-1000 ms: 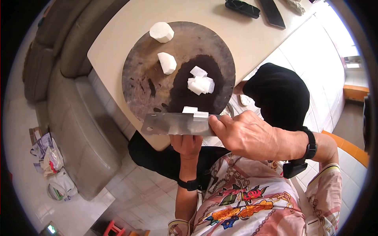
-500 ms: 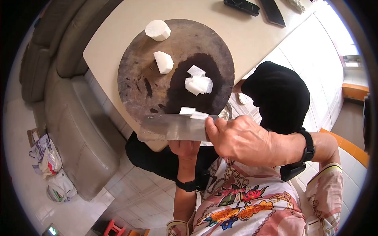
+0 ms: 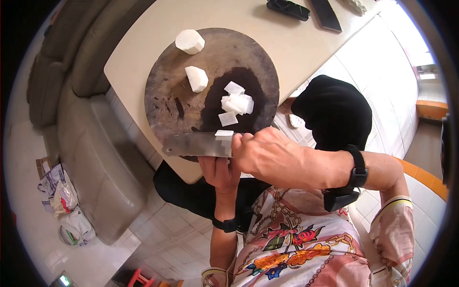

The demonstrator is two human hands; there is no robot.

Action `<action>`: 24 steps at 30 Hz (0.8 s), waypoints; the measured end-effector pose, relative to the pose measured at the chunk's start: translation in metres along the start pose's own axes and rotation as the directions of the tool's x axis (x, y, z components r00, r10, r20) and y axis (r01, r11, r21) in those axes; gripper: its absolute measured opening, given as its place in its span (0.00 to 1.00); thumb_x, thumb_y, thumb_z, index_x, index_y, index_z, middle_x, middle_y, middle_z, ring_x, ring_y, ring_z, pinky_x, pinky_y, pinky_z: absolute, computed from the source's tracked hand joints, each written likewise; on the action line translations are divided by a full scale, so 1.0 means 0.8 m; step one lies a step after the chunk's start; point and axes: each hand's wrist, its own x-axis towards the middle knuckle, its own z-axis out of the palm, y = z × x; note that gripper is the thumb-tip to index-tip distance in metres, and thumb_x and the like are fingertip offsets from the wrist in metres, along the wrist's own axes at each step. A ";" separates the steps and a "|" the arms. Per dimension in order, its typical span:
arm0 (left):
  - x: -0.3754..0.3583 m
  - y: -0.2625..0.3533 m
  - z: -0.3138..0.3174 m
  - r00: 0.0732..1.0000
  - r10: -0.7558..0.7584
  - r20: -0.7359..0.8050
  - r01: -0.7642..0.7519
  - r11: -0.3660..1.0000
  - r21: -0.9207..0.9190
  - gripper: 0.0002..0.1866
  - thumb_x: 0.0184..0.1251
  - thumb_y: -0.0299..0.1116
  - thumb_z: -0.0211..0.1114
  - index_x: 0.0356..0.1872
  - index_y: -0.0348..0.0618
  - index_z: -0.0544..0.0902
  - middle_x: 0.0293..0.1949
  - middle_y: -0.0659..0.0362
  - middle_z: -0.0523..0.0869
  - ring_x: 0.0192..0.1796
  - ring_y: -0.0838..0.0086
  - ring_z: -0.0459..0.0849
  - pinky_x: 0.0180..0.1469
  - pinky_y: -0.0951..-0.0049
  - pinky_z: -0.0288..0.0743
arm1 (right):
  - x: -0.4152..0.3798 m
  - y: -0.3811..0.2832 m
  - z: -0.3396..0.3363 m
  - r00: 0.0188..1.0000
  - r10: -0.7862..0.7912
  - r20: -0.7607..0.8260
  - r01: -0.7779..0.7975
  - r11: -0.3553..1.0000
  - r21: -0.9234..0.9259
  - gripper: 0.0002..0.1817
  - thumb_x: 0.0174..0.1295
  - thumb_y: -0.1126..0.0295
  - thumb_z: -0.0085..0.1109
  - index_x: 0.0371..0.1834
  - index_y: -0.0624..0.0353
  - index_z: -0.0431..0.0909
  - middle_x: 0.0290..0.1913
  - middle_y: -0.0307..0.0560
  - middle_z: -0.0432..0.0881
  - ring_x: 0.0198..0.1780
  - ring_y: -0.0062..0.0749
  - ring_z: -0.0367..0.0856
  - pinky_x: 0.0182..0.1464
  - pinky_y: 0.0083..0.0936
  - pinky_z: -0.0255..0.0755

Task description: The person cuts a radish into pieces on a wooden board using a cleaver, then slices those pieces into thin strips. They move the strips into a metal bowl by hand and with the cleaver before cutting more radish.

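Observation:
My right hand [image 3: 270,155] is closed round the handle end of a broad cleaver [image 3: 198,145], whose blade lies across the near edge of the round wooden board [image 3: 162,81]. Just below the blade, my left hand [image 3: 219,172] has its fingers bent; their tips and whatever they hold are hidden behind the cleaver. A thin white slice [image 3: 224,133] shows at the blade's upper edge. One loose slice [image 3: 228,118] lies above it, beside a pile of white slices [image 3: 236,102] on the wet patch. Two larger white chunks [image 3: 190,42] [image 3: 196,79] rest farther left.
The board sits on a pale table [image 3: 129,57]. A black case [image 3: 288,9] and a dark phone-like slab [image 3: 326,15] lie at its far side. A grey sofa [image 3: 95,162] stands left, with bags [image 3: 64,198] on the floor.
A slice has come away from the blade and now lies nearer the pile. The cleaver and my right hand have shifted left and slightly up. More of my left hand's fingers shows.

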 end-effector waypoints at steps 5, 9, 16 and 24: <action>0.005 0.000 -0.002 1.000 0.006 0.005 -0.005 0.999 -0.045 0.11 0.53 0.22 0.73 0.38 0.36 0.84 0.43 0.53 0.82 0.43 0.56 0.81 0.45 0.60 0.78 | 0.022 0.027 0.007 0.987 0.023 -0.160 -0.006 0.995 0.104 0.09 0.43 0.79 0.59 0.28 0.72 0.75 0.18 0.57 0.77 0.22 0.50 0.81 0.23 0.38 0.74; 0.009 0.003 0.002 0.999 0.022 -0.028 -0.023 0.999 -0.040 0.11 0.51 0.17 0.72 0.36 0.37 0.84 0.42 0.54 0.82 0.43 0.58 0.81 0.44 0.63 0.78 | 0.012 0.043 -0.010 0.955 0.239 -0.176 -0.198 0.955 0.223 0.04 0.41 0.78 0.60 0.20 0.69 0.77 0.19 0.60 0.79 0.26 0.56 0.83 0.29 0.43 0.77; -0.006 -0.001 0.001 1.000 0.006 -0.010 -0.006 0.998 0.061 0.12 0.52 0.23 0.72 0.40 0.40 0.86 0.45 0.52 0.84 0.48 0.50 0.82 0.51 0.55 0.78 | -0.040 -0.004 -0.020 0.999 0.050 -0.020 -0.049 0.998 0.049 0.18 0.50 0.78 0.57 0.43 0.78 0.70 0.26 0.54 0.77 0.22 0.46 0.81 0.21 0.35 0.72; -0.014 -0.002 0.002 0.999 -0.030 -0.024 0.029 0.999 -0.021 0.13 0.52 0.26 0.71 0.41 0.39 0.87 0.46 0.51 0.85 0.48 0.50 0.84 0.52 0.54 0.78 | -0.042 -0.009 -0.022 0.998 0.034 0.059 -0.032 0.999 -0.033 0.26 0.49 0.78 0.57 0.51 0.87 0.68 0.26 0.55 0.76 0.21 0.43 0.81 0.20 0.33 0.72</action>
